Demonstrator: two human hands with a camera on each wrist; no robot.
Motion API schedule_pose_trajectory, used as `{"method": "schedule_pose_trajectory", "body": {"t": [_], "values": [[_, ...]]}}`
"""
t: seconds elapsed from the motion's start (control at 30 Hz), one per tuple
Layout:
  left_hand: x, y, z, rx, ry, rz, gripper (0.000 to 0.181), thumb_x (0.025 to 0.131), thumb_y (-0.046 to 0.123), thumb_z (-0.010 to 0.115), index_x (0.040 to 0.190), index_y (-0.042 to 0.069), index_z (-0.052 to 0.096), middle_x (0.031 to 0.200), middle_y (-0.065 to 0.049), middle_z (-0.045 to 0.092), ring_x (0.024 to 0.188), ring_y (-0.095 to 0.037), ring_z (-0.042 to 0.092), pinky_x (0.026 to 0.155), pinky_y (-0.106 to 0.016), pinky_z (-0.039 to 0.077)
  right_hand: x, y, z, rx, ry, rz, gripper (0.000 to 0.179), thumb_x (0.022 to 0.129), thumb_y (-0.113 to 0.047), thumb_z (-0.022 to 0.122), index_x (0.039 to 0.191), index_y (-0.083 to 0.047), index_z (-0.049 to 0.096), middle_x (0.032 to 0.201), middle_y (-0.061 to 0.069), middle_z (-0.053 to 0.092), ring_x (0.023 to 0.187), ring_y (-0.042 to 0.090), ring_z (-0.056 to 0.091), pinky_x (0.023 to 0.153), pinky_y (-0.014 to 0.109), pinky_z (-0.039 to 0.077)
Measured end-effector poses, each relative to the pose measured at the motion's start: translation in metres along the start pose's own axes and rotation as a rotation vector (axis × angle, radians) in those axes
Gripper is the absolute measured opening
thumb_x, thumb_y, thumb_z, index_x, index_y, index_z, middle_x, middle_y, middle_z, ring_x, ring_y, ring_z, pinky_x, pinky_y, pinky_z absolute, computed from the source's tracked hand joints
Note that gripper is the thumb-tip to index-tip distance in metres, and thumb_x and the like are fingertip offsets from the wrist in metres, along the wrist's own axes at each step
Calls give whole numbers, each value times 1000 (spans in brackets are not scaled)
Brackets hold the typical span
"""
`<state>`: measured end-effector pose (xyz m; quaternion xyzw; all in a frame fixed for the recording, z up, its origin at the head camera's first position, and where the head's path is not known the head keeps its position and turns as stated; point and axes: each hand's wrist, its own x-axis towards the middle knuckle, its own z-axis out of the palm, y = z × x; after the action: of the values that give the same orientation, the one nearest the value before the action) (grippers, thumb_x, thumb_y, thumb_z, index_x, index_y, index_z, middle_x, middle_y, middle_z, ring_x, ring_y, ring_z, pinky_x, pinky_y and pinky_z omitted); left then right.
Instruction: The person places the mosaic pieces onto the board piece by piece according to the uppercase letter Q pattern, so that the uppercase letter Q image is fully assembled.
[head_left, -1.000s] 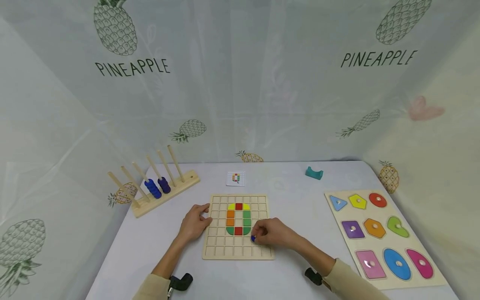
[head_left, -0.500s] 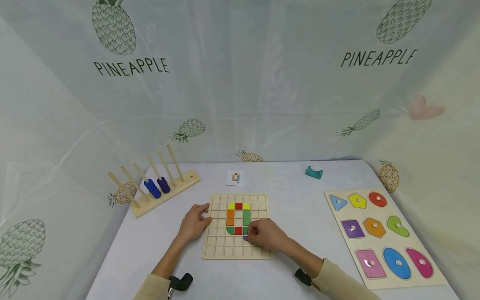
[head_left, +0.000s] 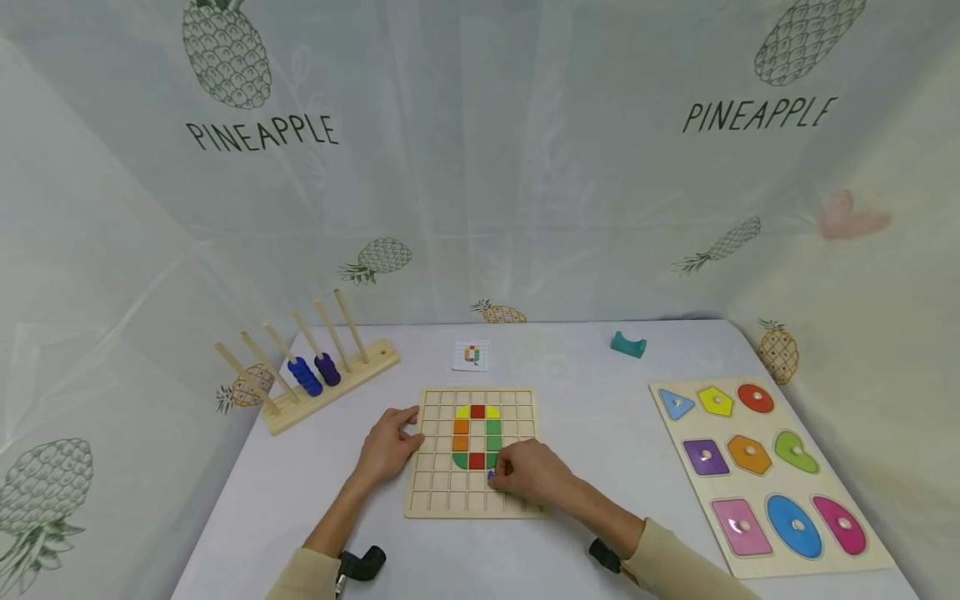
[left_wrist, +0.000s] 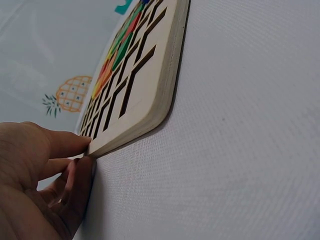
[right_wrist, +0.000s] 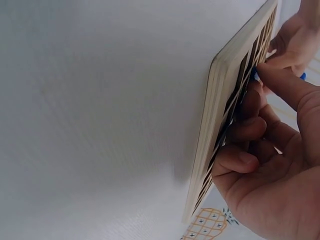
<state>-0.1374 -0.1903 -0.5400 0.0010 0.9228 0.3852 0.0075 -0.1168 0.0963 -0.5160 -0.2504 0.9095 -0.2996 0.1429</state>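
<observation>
A wooden grid board [head_left: 437,502] lies flat on the table, with red, yellow, orange and green tiles [head_left: 492,428] set in a ring in its cells. At its left edge, my left hand [head_left: 387,448] pinches the rim between thumb and fingers; the left wrist view shows this hand [left_wrist: 35,180] at the board's corner. My right hand [head_left: 531,471] pinches a small blue tile [head_left: 491,475] over a cell just below the ring's lower right corner. From the right wrist, the blue tile [right_wrist: 254,73] shows only partly between thumb and fingertip, low at the grid.
Behind the board lies a pattern card [head_left: 471,356]. A peg stand [head_left: 330,387] with blue and purple beads stands back left. A shape puzzle board [head_left: 757,483] lies at right, and a teal curved piece [head_left: 628,345] at the back.
My right hand has moved left with the blue tile, to below the ring's lower right corner, and has held nearly still since. My left hand has stayed on the board's edge.
</observation>
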Motion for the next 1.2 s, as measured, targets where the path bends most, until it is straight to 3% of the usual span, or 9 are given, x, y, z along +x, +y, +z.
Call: {"method": "schedule_pose_trajectory", "body": {"t": [1.2], "values": [[1, 2, 0, -6, -13, -3, 56, 87, 14, 75, 139, 2, 59, 114, -5, 62, 78, -8, 62, 68, -30, 46, 4, -5, 3, -103, 2, -4, 26, 85, -34, 78, 69, -26, 59, 57, -15, 50, 51, 2, 43, 47, 22, 34]]}}
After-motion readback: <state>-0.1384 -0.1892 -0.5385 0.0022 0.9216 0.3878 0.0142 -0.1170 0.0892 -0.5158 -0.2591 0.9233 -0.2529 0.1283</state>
